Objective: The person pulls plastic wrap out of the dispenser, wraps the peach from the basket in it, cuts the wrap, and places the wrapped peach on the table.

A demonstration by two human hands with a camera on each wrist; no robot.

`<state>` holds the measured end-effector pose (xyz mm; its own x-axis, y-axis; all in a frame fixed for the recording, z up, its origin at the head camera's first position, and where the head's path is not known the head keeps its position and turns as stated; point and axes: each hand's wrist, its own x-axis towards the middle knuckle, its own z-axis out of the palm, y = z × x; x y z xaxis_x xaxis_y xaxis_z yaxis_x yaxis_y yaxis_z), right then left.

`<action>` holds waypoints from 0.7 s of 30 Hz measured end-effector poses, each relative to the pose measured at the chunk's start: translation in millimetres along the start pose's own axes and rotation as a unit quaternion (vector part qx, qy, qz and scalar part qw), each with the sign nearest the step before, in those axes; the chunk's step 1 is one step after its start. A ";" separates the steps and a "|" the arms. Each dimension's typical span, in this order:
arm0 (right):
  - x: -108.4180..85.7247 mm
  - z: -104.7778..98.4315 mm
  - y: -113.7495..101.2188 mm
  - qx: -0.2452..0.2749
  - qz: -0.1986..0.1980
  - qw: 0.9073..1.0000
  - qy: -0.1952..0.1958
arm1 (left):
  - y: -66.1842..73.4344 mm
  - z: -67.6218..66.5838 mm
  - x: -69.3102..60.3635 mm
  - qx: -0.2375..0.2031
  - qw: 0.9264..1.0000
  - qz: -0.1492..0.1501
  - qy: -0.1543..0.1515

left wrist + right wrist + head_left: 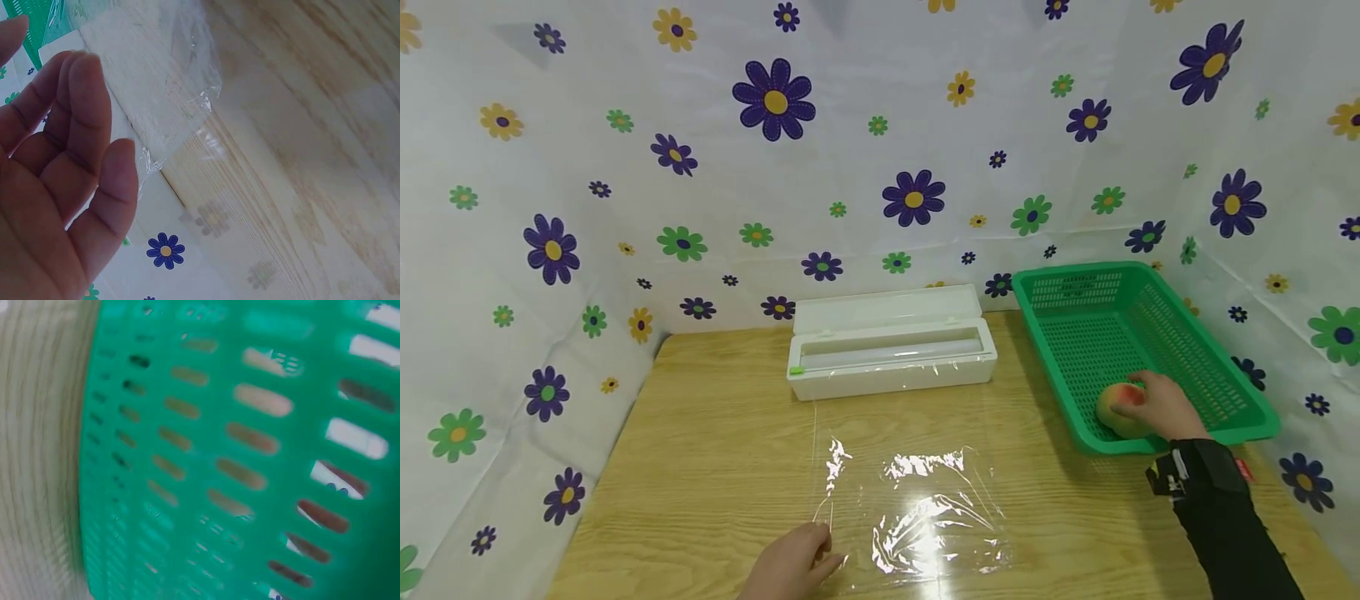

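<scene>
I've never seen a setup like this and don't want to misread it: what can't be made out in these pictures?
Peach: head view, right side partly covered by the right hand; right wrist view, blurred behind the slotted wall of the green basket.
Left hand: head view, lower part cut off by the bottom edge.
Clear film: head view, glare and transparency obscure its outline.

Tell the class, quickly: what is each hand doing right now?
Left hand: open, fingers loosely bent, at the clear film's edge.
Right hand: closed on the peach inside the green basket.
</scene>
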<state>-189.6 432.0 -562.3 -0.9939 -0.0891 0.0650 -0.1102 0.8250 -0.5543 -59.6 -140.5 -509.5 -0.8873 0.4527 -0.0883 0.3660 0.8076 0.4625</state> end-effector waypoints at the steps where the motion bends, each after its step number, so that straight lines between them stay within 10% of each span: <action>1: -0.3 -1.6 -6.6 -0.018 0.009 1.000 -0.002 | -0.5 -0.2 -0.6 -0.002 1.000 -0.001 0.000; 9: -14.3 -33.1 -90.9 -0.090 0.065 0.990 -0.084 | -2.6 0.7 -3.4 -0.007 1.000 -0.008 -0.002; 21: -16.3 -32.0 -101.9 -0.077 0.077 0.991 -0.079 | -4.0 5.1 -5.4 0.001 1.000 -0.004 -0.001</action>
<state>-162.1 367.3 -480.3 -0.9886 -0.0320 -0.1473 0.0322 0.9099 -0.4135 -54.8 -144.2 -515.4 -0.8896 0.4468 -0.0946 0.3588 0.8119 0.4605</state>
